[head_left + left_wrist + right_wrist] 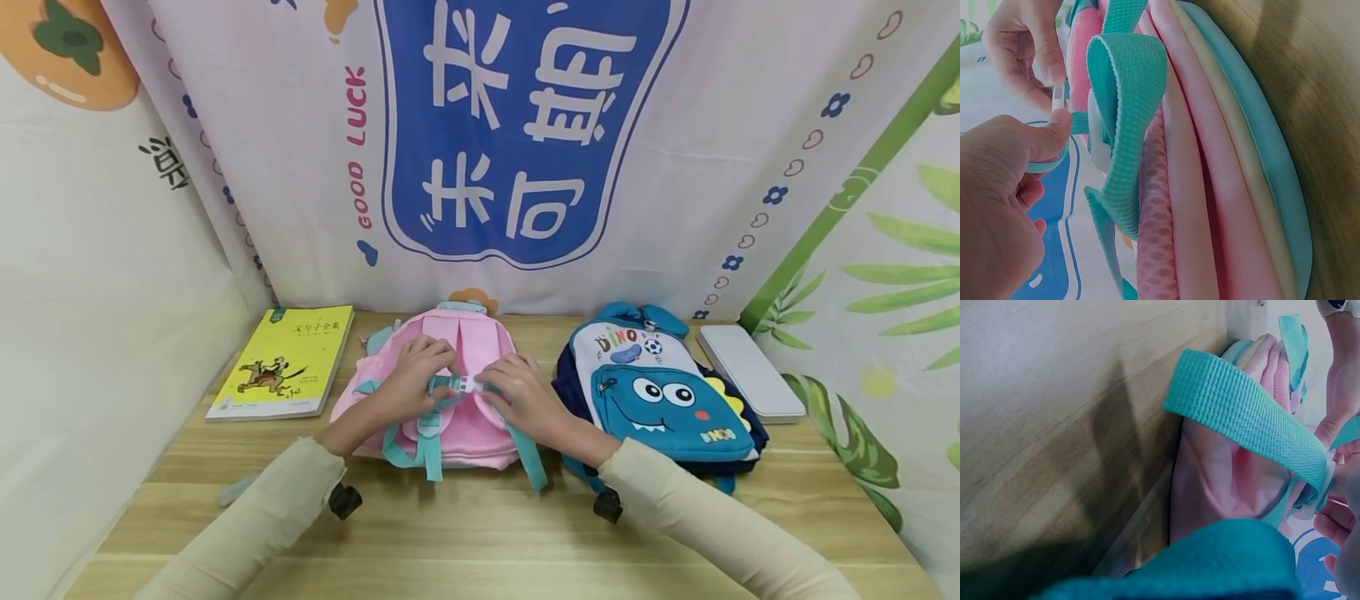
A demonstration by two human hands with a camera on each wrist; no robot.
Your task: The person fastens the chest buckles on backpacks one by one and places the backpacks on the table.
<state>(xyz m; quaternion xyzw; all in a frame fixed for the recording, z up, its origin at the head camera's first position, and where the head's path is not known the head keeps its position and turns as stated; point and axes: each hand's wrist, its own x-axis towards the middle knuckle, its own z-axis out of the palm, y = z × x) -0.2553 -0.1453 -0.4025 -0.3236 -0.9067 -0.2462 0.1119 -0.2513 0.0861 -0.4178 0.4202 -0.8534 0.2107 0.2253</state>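
Observation:
A pink backpack [480, 433] with teal straps lies on the table, its strap side facing up. Above its middle, both hands meet at a small white buckle [467, 384] on a teal webbing strap. My left hand [416, 379] pinches the buckle's left end and the webbing between thumb and fingers. On the other side, my right hand [525, 396] pinches the right end. In the left wrist view, the thumbs nearly meet on the white buckle [1058, 99]. Whether its halves are fully joined cannot be told. A loose teal strap [1241, 419] loops across the right wrist view.
To the left lies a yellow book [288, 362]. A blue dinosaur backpack [660, 392] lies right of the pink one, close to my right forearm. Beyond it rests a white box-like object [750, 371]. A printed curtain [300, 208] hangs along the table's back edge.

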